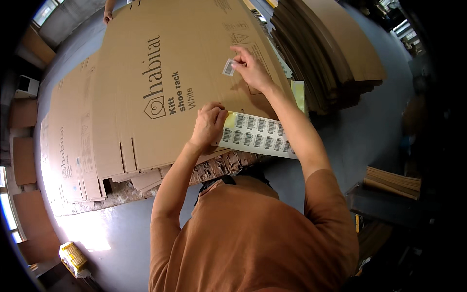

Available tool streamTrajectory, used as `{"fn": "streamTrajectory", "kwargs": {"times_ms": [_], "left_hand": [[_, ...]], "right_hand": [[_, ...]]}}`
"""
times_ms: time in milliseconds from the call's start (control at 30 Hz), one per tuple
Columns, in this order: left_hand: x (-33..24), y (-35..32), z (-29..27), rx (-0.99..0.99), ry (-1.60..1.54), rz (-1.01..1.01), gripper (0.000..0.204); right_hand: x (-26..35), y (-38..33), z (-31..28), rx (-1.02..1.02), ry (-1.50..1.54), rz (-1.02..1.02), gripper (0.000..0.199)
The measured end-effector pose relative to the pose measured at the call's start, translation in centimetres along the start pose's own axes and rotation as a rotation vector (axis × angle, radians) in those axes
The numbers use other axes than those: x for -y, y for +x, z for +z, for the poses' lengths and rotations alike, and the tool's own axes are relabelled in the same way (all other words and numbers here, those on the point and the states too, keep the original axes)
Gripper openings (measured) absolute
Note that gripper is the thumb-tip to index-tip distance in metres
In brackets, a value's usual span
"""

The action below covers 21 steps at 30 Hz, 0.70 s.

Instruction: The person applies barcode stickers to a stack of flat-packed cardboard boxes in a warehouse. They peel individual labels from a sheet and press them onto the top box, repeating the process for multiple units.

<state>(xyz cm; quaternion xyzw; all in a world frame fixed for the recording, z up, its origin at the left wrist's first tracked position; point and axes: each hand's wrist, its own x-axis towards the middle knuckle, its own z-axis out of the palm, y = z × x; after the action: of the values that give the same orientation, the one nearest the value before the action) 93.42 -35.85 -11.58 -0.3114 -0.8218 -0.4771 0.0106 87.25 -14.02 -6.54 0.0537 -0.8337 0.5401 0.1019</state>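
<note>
Between the thumb and fingers of my right hand (251,69) is a small white barcode label (228,67), held just over a large flat cardboard carton (194,58) with dark print. My left hand (209,125) is closed at the left end of a sheet of barcode labels (255,132); its fingers pinch the edge by a bare yellow patch. The sheet lies near the carton's front edge and passes beneath my right forearm, which hides part of it. Another yellow-backed strip (298,95) shows beyond that forearm.
A tall stack of flat cardboard (335,48) stands at the right. More flattened cartons (73,141) lie at the left. Another person's hand (108,17) rests at the carton's far left edge. A yellow and white package (74,258) sits on the floor, lower left.
</note>
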Motion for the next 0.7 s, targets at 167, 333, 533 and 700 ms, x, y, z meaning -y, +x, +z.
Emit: {"fn": "streamTrajectory", "kwargs": {"times_ms": [167,333,533,700], "left_hand": [[-0.3,-0.3,0.0,-0.014,0.032,0.05,0.017],[0.0,0.3,0.1,0.012,0.071,0.085,0.02],[0.4,2.7,0.9,0.066,0.173,0.144,0.024],[1.1,4.2,1.9,0.139,0.331,0.189,0.027]], "right_hand": [[-1.9,0.4,1.3,0.362,-0.226,0.094,0.05],[-3.7,1.2,1.6,0.387,-0.174,0.11,0.051],[-3.8,1.4,1.7,0.4,-0.226,0.095,0.051],[-3.4,1.2,1.9,0.363,-0.284,0.053,0.055]]}}
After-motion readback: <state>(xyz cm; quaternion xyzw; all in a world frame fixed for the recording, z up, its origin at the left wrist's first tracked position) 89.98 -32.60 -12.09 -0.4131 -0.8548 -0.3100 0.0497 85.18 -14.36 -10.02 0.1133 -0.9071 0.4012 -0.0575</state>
